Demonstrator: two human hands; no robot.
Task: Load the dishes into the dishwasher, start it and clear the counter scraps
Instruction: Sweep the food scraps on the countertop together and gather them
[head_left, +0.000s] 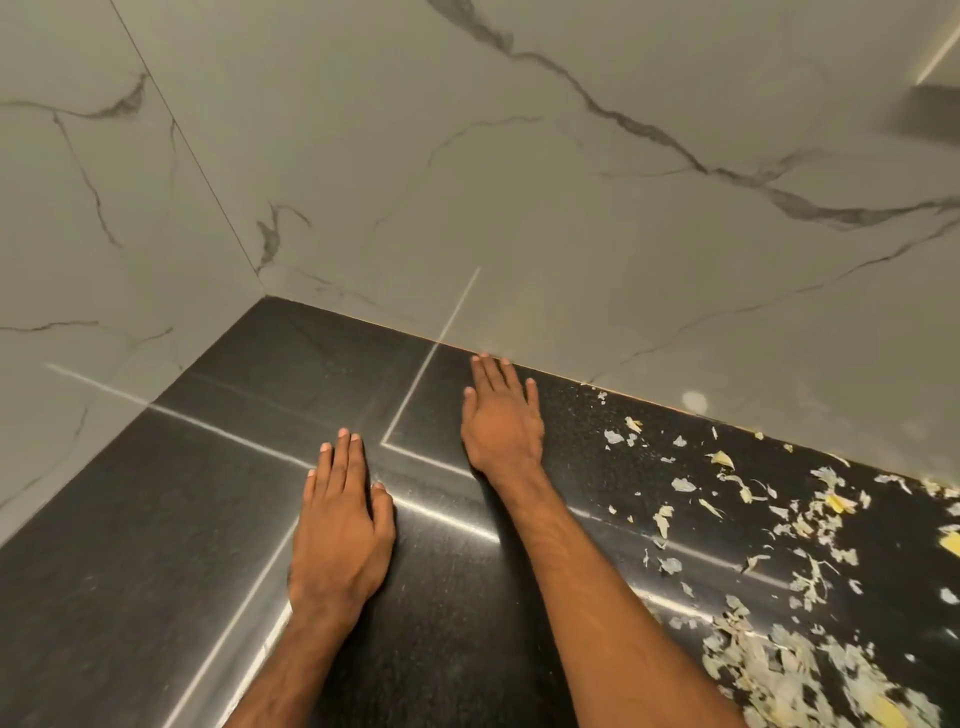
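- Both your hands are open. Nothing is in them.
- Your left hand lies flat on the dark desk, palm down, fingers straight and close together.
- Your right hand lies flat too, farther from you. Its fingertips reach the foot of the marble wall.
- The scraps are on the desk to the right of your right arm. They are pale green and yellow bits, and they look like thin peels and torn leaves.
- Most of them sit in a thick heap at the near right. Smaller bits are spread up toward the wall. Your hands are not touching any of them.
- No dishes and no dishwasher show here, so I think the scrap step is the one in hand.
- The scraps look very light, soft and thin. They will likely tear, and some may cling to the desk if they are damp.
- The desk looks smooth and shiny, so the bits should slide easily.
- Picking up each bit would be slow. I think it is better to sweep them into one pile with the side of a flat hand.
- Then cup your hands under the pile from both sides and lift gently, or the light bits may fall out.
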